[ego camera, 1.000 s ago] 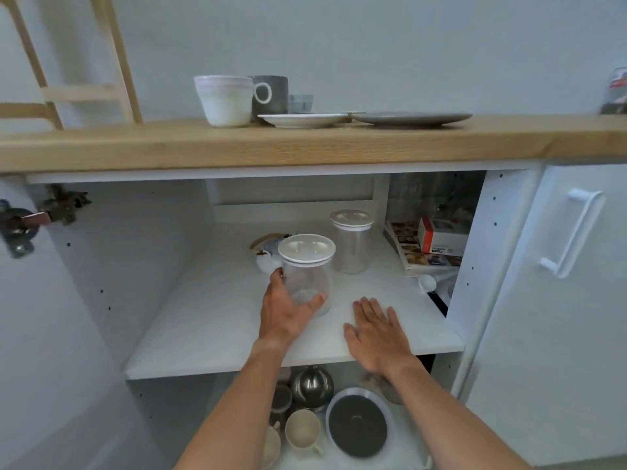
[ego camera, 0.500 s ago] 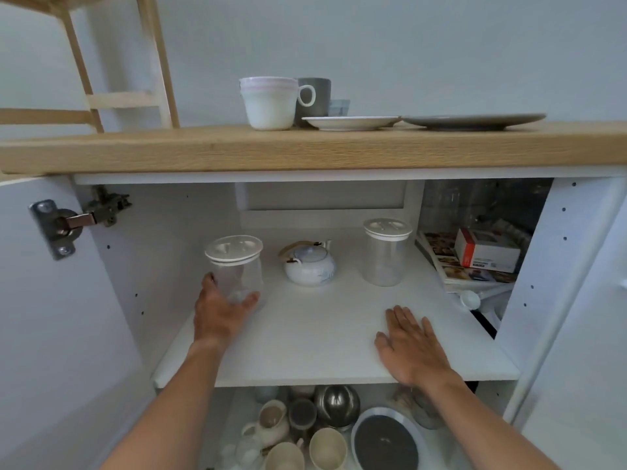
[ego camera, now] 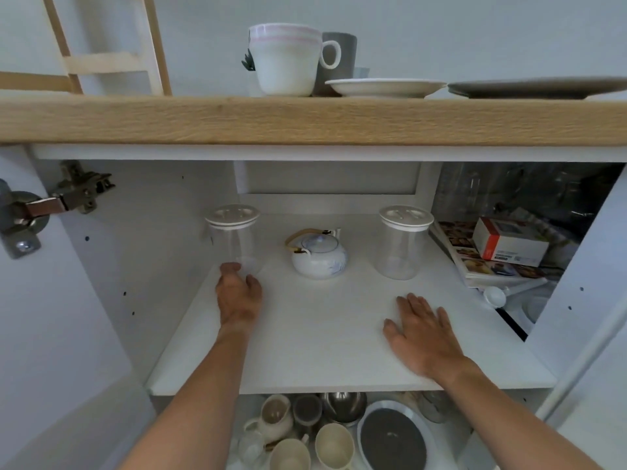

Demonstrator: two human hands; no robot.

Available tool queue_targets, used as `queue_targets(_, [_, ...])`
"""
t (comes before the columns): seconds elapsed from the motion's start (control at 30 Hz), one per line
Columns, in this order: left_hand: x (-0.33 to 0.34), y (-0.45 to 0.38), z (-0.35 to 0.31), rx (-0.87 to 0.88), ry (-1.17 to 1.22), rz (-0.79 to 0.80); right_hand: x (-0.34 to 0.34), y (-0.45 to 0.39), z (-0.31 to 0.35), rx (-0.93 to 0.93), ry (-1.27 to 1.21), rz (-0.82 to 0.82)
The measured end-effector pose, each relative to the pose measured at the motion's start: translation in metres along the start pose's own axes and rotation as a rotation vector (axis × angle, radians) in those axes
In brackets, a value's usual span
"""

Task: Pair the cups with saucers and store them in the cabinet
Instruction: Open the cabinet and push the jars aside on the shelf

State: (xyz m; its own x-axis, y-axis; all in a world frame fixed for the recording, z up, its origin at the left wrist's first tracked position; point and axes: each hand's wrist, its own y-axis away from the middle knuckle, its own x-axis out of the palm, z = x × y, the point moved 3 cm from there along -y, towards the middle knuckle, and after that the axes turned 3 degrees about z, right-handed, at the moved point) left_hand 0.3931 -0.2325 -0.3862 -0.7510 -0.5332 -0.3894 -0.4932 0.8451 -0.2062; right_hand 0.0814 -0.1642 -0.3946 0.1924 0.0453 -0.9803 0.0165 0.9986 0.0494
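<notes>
On the wooden countertop (ego camera: 305,120) stand a white cup with pink stripes (ego camera: 285,59) and a grey mug (ego camera: 341,56) behind it. To their right lie a white saucer (ego camera: 385,87) and a grey saucer (ego camera: 536,88). Below is the open cabinet with its white shelf (ego camera: 322,354). My left hand (ego camera: 239,296) reaches to the shelf's back left, fingertips at the foot of a clear lidded jar (ego camera: 234,232), fingers loosely apart. My right hand (ego camera: 420,334) lies flat and open on the shelf's front right.
A small white teapot (ego camera: 319,257) and a second clear jar (ego camera: 403,242) stand at the back of the shelf. Books and a red-and-white box (ego camera: 509,244) fill the right compartment. The lower shelf holds several mugs (ego camera: 334,444), a steel bowl and a dark plate (ego camera: 393,439).
My left hand slid the clear jar from the shelf's middle to its back left, uncovering the teapot, and loosened its hold. My right hand stayed flat on the shelf.
</notes>
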Motion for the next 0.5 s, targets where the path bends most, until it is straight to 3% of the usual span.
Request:
queue_targets(0.13, [0.022,0.002,-0.023,0.027,-0.04,0.101,-0.016,-0.011,0.013,0.031,-0.128,-0.324])
queue_targets(0.3, [0.049,0.004,-0.07,0.304,-0.157,0.168,-0.06,-0.036,0.015,0.098,-0.343,-0.645])
queue_targets(0.4, [0.072,-0.001,-0.087,0.294,-0.286,0.305,-0.081,-0.061,0.014,0.156,-0.368,-0.626])
queue_targets(0.5, [0.089,-0.003,-0.088,0.287,-0.374,0.406,-0.089,-0.084,0.013,0.214,-0.416,-0.468])
